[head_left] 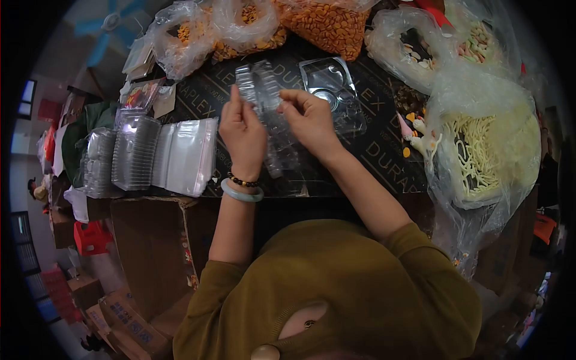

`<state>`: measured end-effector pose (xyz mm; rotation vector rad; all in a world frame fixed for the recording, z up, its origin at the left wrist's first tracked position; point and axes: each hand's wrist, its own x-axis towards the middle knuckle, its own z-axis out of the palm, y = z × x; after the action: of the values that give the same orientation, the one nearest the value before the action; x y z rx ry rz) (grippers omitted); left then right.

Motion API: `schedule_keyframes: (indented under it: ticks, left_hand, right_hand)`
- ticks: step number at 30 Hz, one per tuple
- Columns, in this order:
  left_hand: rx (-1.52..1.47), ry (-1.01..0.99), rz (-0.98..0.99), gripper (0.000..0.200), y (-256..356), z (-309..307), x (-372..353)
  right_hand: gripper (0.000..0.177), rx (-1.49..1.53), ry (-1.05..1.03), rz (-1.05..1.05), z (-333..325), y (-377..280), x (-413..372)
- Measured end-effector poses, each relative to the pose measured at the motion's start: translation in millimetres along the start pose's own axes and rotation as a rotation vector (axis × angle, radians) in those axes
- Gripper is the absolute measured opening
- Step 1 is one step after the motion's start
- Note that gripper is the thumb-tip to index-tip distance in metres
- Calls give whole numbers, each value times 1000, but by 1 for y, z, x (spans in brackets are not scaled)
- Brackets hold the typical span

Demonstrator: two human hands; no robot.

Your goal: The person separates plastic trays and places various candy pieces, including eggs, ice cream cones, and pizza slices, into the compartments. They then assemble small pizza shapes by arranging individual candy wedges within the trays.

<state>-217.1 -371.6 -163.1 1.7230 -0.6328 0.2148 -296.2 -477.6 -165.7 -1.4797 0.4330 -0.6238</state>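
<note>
A nested stack of clear ribbed plastic trays (261, 90) stands on edge between my hands over the dark printed board. My left hand (244, 133), with a beaded bracelet and a pale bangle at the wrist, grips the stack's left side. At its right side my right hand (309, 123) pinches the plastic with thumb and fingers. Just beyond the right hand lies a single clear plastic tray (330, 84) with round moulded hollows. Glare and the hands hide part of the stack.
Clear plastic containers (135, 153) and a pile of clear bags (185, 157) stand at the left. Bags of orange pieces (324, 27) line the back. At the right are small coloured pieces (408, 133) and a bag of pale sticks (477, 153). A cardboard box (150, 252) stands below.
</note>
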Motion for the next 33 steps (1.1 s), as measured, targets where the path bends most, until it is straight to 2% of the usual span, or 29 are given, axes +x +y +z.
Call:
schedule_keyframes:
  ticks: [2, 3, 5, 6, 8, 9, 11, 17, 18, 20, 21, 24, 27, 33]
  left_hand:
    - [-3, 12, -142, 41, -4, -24, 10]
    - [-64, -4, -252, 41, -8, -33, 13]
    - [-66, 34, -244, 40, -9, -38, 12]
    - [-66, 52, -240, 40, -10, -40, 12]
    - [-70, 47, -231, 40, -17, -39, 10]
    - [-75, 46, -223, 40, -18, -38, 11]
    - [-107, 32, -255, 40, -13, -41, 10]
    - [-233, -7, -349, 41, -11, -52, 12]
    - [-261, -20, -364, 41, -10, -51, 12]
    - [-270, -32, -349, 41, -11, -49, 13]
    - [-294, -40, -345, 41, -9, -47, 13]
    - [-312, -47, -311, 40, -5, -42, 13]
    - [-392, -7, -258, 40, -4, -38, 12]
    - [-475, 64, -230, 40, -6, -39, 11]
  right_hand:
    - [26, -124, 63, -2, -21, 18, 14]
    - [31, -404, 56, 40, -33, 8, 15]
    - [38, -968, 153, -185, -44, 28, 24]
    - [46, -972, 131, -157, -40, 27, 28]
    - [55, -1170, 199, -239, -16, 34, 33]
    - [61, -1250, 165, -203, -8, 44, 39]
    - [60, -1274, 39, -128, -4, 57, 46]
    - [36, -1155, -193, -507, -68, 53, 51]
    - [32, -1133, -245, -499, -80, 50, 55]
    - [35, -1206, -175, -708, -91, 34, 60]
    - [32, -1163, -118, -682, -79, 16, 56]
    - [23, -487, -140, -361, -12, -17, 36]
    - [22, -212, -216, -295, 45, -21, 19]
    - [21, 264, -270, 5, 73, 7, 12]
